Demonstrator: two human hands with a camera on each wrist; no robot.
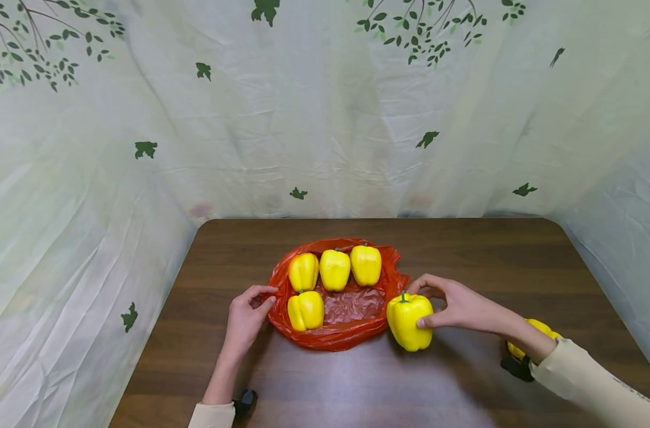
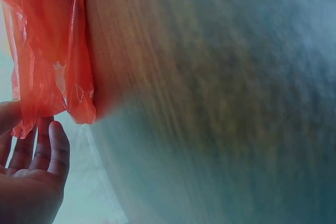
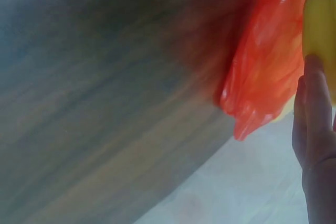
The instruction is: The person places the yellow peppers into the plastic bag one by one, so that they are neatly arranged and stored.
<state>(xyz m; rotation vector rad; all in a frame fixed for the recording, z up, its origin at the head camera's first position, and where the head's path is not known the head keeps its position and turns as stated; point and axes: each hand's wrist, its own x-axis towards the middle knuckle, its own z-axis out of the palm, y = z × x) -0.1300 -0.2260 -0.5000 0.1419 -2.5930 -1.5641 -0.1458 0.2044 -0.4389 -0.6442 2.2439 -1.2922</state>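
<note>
Left hand (image 2: 29, 182) pinches the red bag (image 2: 52, 51) edge beside the wooden table (image 2: 210, 103)

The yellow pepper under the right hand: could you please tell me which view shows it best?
The head view: the yellow pepper shows whole, gripped by the right hand. The right wrist view catches only a blurred yellow edge; the left wrist view misses it.

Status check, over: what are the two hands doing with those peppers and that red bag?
Left hand pinches red bag edge. Right hand grips yellow pepper beside the bag. Four peppers already on it. Nothing blocking.
</note>
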